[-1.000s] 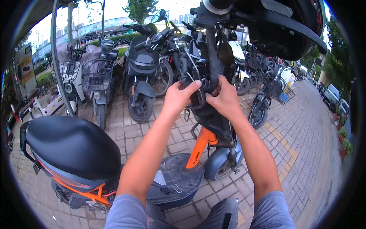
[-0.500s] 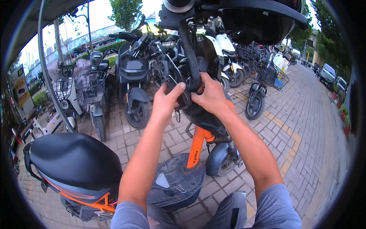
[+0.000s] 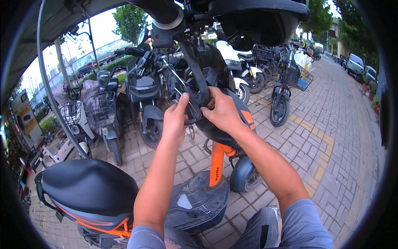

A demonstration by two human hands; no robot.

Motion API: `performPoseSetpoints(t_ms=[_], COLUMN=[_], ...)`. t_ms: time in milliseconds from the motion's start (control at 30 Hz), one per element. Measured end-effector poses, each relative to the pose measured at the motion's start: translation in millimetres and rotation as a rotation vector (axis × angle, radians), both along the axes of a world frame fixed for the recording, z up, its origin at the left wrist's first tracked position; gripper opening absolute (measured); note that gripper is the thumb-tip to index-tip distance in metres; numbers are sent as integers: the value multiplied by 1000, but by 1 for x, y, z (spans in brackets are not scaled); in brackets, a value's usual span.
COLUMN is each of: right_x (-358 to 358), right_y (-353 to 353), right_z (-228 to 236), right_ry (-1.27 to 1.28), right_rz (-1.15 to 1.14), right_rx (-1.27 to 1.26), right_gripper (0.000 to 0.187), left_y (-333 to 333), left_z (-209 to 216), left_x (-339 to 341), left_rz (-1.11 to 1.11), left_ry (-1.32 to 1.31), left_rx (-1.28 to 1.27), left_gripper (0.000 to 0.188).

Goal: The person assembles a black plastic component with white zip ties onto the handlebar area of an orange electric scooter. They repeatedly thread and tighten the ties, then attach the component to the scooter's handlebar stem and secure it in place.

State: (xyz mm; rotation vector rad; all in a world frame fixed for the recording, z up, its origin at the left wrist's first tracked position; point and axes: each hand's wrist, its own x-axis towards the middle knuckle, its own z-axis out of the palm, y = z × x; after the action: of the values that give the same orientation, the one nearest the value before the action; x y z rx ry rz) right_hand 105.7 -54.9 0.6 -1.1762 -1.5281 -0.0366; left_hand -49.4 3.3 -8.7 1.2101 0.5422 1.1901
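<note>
An orange-and-black electric scooter stands in front of me, its orange stem rising toward the handlebar. From under the handlebar a thick black wrapped cable bundle hangs down to my hands. My left hand is closed on the edge of a black plastic panel, thumb pointing up along it and fingers mostly hidden behind. To its right, my right hand pinches the lower end of the cable bundle with bent fingers. Its fingertips are partly hidden. A thin, light-coloured rod or cable slants down near the panel.
The scooter's black seat is at lower left, its footboard below my hands. Overhead hangs the handlebar with a dark rounded part. Parked scooters line the back; a basketed one stands right on brick paving.
The view has shifted, and the handlebar sits further left and higher. My left hand has turned, its thumb now upright against the panel. The right hand stays at the cable bundle's lower end.
</note>
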Motion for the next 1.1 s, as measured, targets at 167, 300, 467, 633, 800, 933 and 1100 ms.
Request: performPoseSetpoints(t_ms=[167, 300, 467, 633, 800, 933, 1100], right_x=[15, 21, 20, 23, 21, 24, 21], right_y=[1, -5, -15, -8, -6, -7, -7], right_z=[1, 11, 14, 8, 5, 3, 7], right_ry=[65, 49, 59, 84, 88, 63, 51], right_rz=[167, 214, 237, 278, 264, 249, 274], right_rx=[-21, -107, -149, -89, -59, -117, -84], right_gripper=[48, 47, 47, 45, 45, 51, 50], left_y=[2, 8, -12, -9, 2, 2, 16], left_z=[-2, -5, 1, 3, -6, -8, -9], left_x=[6, 2, 13, 7, 12, 17, 10], left_rz=[35, 103, 375, 298, 187, 293, 327], left_ry=[16, 86, 124, 233, 145, 233, 295], left_rx=[32, 85, 87, 95, 159, 203, 318], left_gripper=[61, 64, 60, 50, 50, 51, 49])
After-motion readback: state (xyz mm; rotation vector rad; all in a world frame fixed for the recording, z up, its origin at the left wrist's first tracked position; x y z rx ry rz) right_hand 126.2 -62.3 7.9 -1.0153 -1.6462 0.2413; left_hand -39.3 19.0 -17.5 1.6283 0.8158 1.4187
